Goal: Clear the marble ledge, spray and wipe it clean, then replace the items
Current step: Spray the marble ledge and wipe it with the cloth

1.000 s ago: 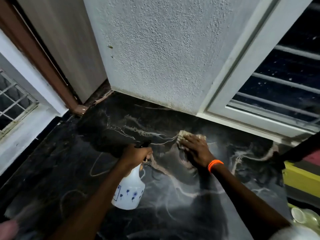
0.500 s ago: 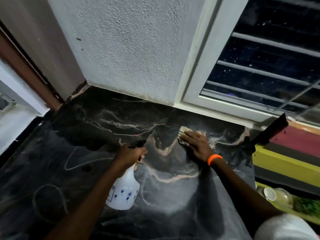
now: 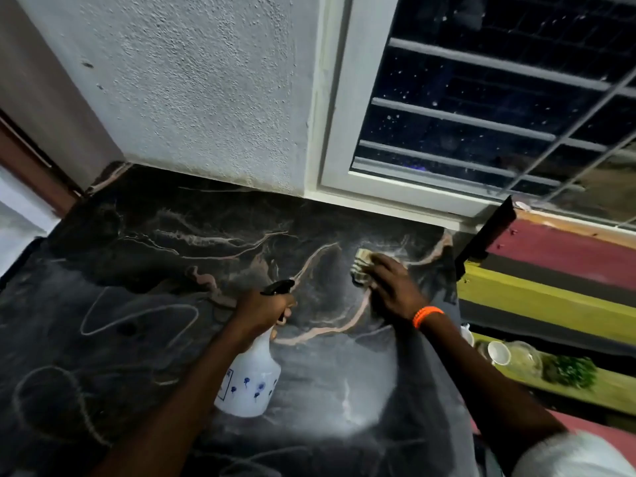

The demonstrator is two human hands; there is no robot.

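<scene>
Black veined stone slab [image 3: 137, 304] runs up to a rough white wall [image 3: 206, 98] and a barred window [image 3: 481, 115]. Just below the window's lower left corner, the right hand [image 3: 395, 287] lies with fingers spread, pressing a tan cloth [image 3: 360, 266] flat on the stone. Farther from the window, the left hand [image 3: 263, 309] is wrapped round the neck of a tilted white spray bottle [image 3: 249, 383], whose black nozzle points toward the window.

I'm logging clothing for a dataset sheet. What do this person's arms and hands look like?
Both forearms are bare; the left hand and right hand wear no gloves. An orange wristband circles the right wrist. White cloth, maybe a sleeve, shows at the right upper arm.
</scene>
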